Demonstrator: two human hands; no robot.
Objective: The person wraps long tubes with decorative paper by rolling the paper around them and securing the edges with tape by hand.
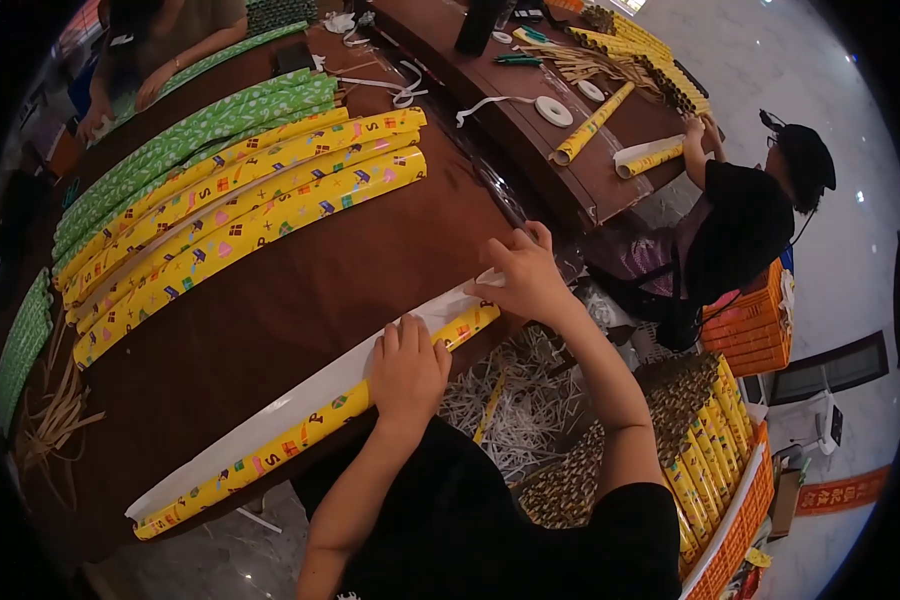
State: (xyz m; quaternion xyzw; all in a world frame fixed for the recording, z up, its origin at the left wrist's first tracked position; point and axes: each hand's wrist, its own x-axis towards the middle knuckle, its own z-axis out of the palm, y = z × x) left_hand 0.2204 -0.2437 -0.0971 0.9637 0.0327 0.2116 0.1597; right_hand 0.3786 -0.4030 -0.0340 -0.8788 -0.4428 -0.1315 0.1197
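Observation:
A yellow patterned paper sheet (300,436) lies along the table's near edge, partly rolled, its white inner side showing behind the roll. My left hand (408,370) rests flat on the middle of the roll, fingers pointing away from me and a little apart. At the right end of the paper, my right hand (522,272) has its thumb and fingers closed on the paper's end. Beyond my hands, several yellow patterned sheets (260,215) lie side by side on the brown table (370,245), with green patterned sheets (185,130) behind them.
A co-worker (735,220) at the second table (570,175) handles a yellow roll. White tape rolls (554,111) lie there. Another person's hands (150,85) touch green paper at the upper left. Shredded paper (515,400) and a crate (735,515) of yellow rolls stand at lower right.

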